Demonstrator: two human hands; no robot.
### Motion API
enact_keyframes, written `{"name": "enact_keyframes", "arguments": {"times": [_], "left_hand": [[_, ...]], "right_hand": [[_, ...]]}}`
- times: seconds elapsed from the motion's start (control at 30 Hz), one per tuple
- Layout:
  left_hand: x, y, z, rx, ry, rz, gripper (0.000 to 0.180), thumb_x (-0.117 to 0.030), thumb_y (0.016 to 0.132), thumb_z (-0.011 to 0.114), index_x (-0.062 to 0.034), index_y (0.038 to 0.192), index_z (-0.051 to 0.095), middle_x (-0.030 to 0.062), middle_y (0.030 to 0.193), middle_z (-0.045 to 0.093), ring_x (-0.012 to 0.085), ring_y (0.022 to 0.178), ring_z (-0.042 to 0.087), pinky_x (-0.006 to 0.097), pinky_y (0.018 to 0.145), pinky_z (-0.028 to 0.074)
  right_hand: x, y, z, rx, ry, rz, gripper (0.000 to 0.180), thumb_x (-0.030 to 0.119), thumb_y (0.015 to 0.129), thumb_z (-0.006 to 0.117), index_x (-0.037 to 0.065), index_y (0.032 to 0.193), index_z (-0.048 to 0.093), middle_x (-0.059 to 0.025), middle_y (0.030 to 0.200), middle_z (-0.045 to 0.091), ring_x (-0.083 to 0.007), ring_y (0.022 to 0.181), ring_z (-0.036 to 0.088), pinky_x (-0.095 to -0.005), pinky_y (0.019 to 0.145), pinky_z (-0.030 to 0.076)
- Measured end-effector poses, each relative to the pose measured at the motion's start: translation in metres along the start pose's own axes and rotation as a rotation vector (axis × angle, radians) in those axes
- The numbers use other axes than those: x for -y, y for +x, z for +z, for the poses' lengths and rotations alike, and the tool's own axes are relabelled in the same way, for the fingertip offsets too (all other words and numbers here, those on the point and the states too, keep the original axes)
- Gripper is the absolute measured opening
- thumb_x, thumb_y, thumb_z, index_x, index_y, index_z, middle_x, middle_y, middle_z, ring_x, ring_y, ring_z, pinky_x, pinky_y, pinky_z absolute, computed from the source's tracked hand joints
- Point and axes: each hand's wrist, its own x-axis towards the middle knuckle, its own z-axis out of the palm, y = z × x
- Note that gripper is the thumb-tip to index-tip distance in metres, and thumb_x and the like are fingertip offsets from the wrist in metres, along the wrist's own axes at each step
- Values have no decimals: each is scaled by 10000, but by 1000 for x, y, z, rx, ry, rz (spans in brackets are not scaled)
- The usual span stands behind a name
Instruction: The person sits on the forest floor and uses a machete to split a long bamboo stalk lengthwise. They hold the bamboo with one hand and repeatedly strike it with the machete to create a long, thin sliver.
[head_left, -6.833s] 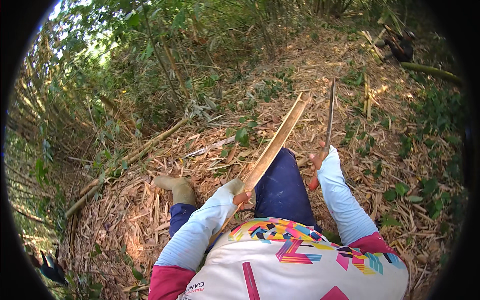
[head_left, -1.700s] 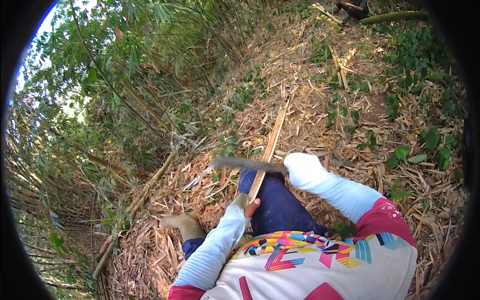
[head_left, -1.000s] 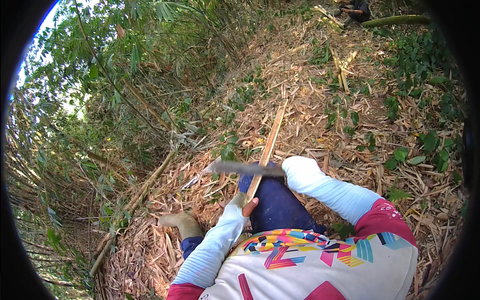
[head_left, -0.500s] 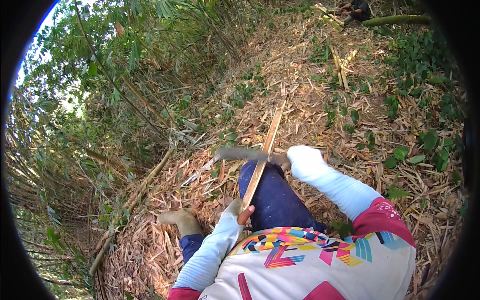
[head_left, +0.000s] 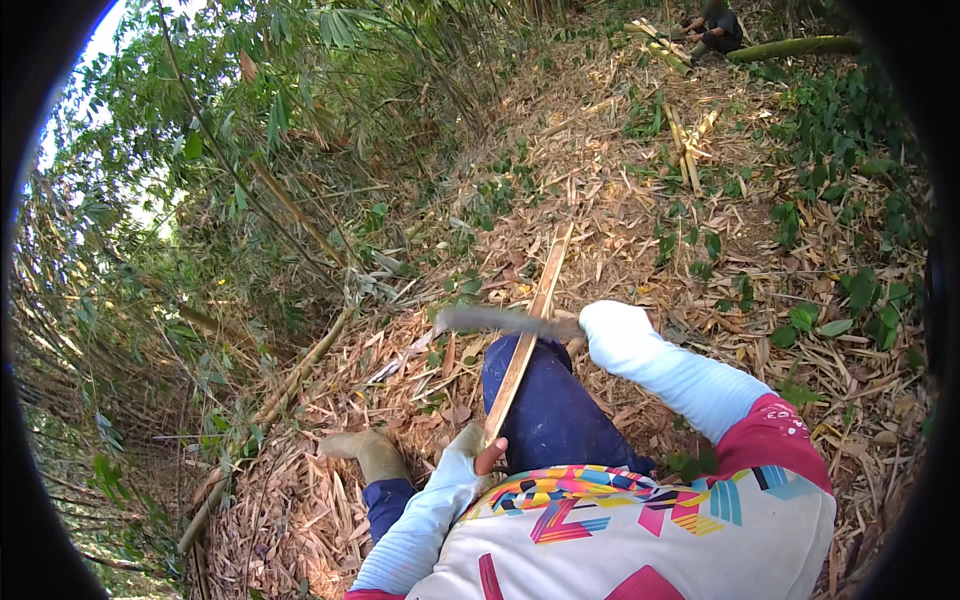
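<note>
A long, flat bamboo strip [head_left: 528, 340] runs at a slant from the person's lap up and away over the ground, its near end low by the waist and its far end pointing out across the dry leaf litter [head_left: 600, 200]. It lies over the person's blue-trousered knee [head_left: 545, 410]. The left hand [head_left: 478, 447], in a pale glove and sleeve, has its grip clenched around the near end of the strip, with a thumb showing at the edge. Higher up, a dark blade [head_left: 490, 320] lies crosswise over the strip, roughly level, its tip out to the person's left; it is blurred, so its edge cannot be made out. The right hand [head_left: 600, 325], wrapped in pale cloth, is closed on the handle end of the blade just right of the strip.

To the left of the knee a boot [head_left: 365, 452] rests on the litter. A thicker bamboo pole [head_left: 290, 385] lies on the ground further left, running toward tall green bamboo stems [head_left: 250, 180]. Up the slope, cut bamboo pieces [head_left: 690, 140] lie well apart from the hands, and at the top edge another person [head_left: 715, 25] sits beside a green log [head_left: 790, 47]. Low green plants [head_left: 850, 290] grow on the right.
</note>
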Motion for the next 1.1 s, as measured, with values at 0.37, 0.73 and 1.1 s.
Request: {"name": "enact_keyframes", "arguments": {"times": [0.37,0.73,1.1], "left_hand": [[-12,-21,1,-38,74,-65,576,-408,909,667,39,1256,558,150,1094,656,215,1020,589,321,916,448],[4,-20,-1,-34,13,-49,577,-436,900,688,26,1223,563,153,1082,658,225,1008,592,331,901,450],[-1,-23,-2,-23,4,-95,529,-448,892,698,6,1134,574,85,952,637,164,861,593,306,760,480]], "right_hand": [[-3,-1,-3,-80,-82,-116,171,152,856,590,90,950,719,-129,873,717,-322,874,705,-439,797,546],[-7,7,-4,-68,-200,-95,183,159,809,646,120,964,736,-136,917,721,-331,893,707,-523,782,524],[-23,18,-22,-117,-130,-108,149,125,854,597,67,909,723,-188,908,716,-353,916,702,-446,797,548]]}}
